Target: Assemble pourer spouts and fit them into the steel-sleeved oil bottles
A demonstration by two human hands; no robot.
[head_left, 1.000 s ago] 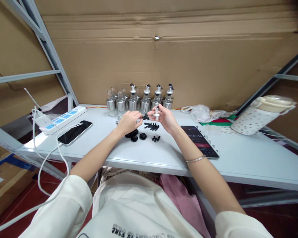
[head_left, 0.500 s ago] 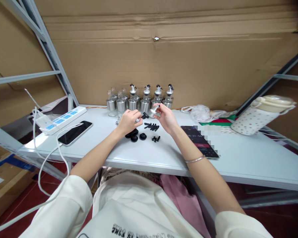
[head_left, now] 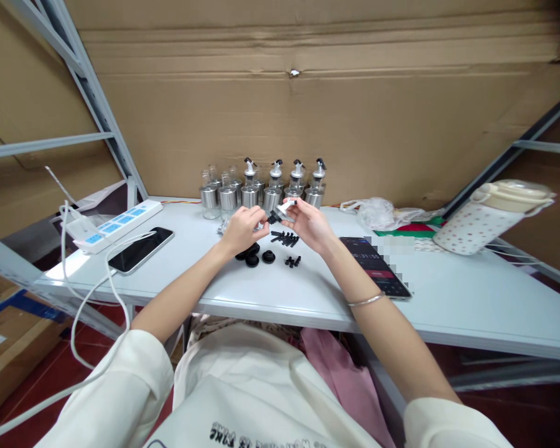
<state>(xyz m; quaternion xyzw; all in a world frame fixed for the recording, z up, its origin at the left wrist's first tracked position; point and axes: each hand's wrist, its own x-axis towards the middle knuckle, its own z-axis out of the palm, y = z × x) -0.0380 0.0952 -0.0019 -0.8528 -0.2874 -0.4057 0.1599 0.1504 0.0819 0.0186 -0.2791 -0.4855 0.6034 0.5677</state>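
Observation:
My left hand [head_left: 243,230] is closed, its fingertips pinching a black ribbed stopper [head_left: 273,217]. A silver-white pourer spout [head_left: 287,206] sits tilted in the fingers of my right hand [head_left: 312,225]. Stopper and spout meet between the hands; whether they are joined I cannot tell. Below them on the table lie several thin black tubes [head_left: 286,238] and several small black caps [head_left: 293,262]. Round black discs [head_left: 268,256] are beside my left hand, partly hidden by it. Behind stand glass bottles with metal sleeves [head_left: 272,199], some topped with spouts.
On the left are a white power strip [head_left: 121,225], a phone [head_left: 142,251] and a white cable. A dark tablet [head_left: 378,267] lies right of my right forearm. Farther right are a clear plastic bag [head_left: 378,213] and a dotted flask [head_left: 492,218]. Cardboard [head_left: 308,118] walls the back.
My right hand has turned and brought the spout left and down against the black stopper. My left hand has hardly moved.

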